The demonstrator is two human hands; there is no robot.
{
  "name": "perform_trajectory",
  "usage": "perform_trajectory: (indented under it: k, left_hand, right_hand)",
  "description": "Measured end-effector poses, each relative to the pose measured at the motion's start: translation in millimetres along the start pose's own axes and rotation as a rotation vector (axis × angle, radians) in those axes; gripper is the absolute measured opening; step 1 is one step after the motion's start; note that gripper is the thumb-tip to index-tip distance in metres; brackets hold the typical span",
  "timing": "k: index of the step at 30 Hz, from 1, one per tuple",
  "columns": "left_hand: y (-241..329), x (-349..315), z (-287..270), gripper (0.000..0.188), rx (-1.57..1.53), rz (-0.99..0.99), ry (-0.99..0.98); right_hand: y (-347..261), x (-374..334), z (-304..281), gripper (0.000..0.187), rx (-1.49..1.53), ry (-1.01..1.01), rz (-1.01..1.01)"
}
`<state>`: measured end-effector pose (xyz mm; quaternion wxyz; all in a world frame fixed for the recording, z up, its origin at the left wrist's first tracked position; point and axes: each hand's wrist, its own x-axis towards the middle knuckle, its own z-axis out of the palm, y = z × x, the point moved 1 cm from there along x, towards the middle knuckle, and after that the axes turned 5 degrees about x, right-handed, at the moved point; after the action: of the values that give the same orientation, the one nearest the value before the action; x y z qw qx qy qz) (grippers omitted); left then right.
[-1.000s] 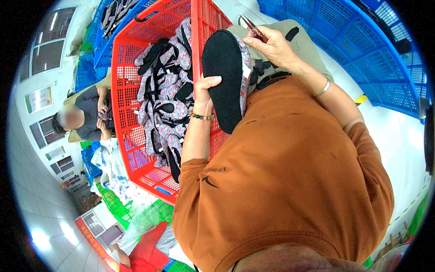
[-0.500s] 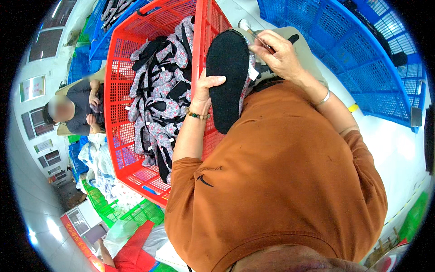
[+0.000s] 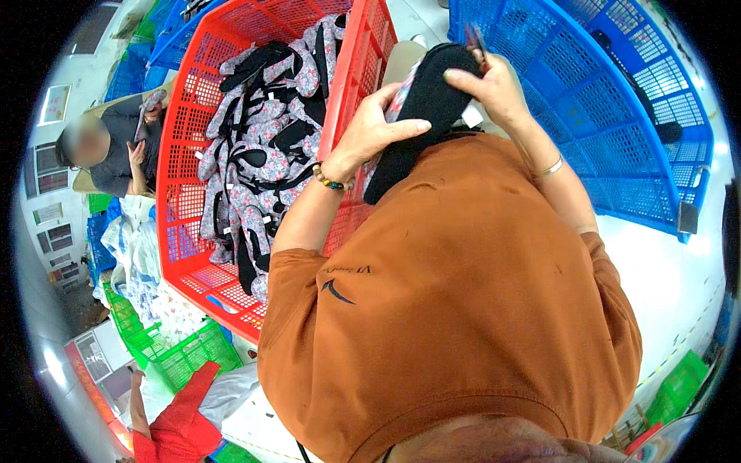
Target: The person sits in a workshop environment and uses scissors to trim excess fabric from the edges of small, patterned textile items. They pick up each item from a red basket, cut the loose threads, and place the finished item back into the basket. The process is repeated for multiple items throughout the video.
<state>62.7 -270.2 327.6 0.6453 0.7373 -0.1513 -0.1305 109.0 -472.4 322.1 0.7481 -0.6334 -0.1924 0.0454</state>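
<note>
A slipper with a black sole and a grey floral upper is held tilted in front of my orange shirt, sole up toward me. My left hand grips its near left side, thumb lying across the sole. At the toe end, my right hand presses its thumb on the sole and closes over the edge. A slender metal tool sticks out from my right fingers, blurred, its exact kind unclear. Beside that hand a white tag hangs from the slipper.
At my left a red plastic crate holds a heap of floral slippers. Blue crates stand to the right. A seated person handles a floral piece beyond the red crate. Green crates and a red-sleeved arm are lower left.
The slipper has tilted, its toe end swinging right. My right hand has moved from beside its edge onto the toe end of the sole; my left hand has shifted right along it.
</note>
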Motion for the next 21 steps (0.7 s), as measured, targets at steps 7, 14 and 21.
perform_trajectory:
  k: [7, 14, 21]
  left_hand:
    - [-35, 13, -33, 0.034, -0.522, -0.212, -0.185]
    - [-21, 11, -22, 0.027, -0.988, -0.159, -0.146]
    - [-16, 10, -16, 0.029, -0.991, -0.121, -0.067]
  right_hand:
    - [62, 31, -94, 0.021, 0.607, 0.413, 0.208]
    - [123, 13, -86, 0.028, -0.092, 0.411, 0.475]
    - [18, -5, -19, 0.045, -0.177, -0.143, 0.016]
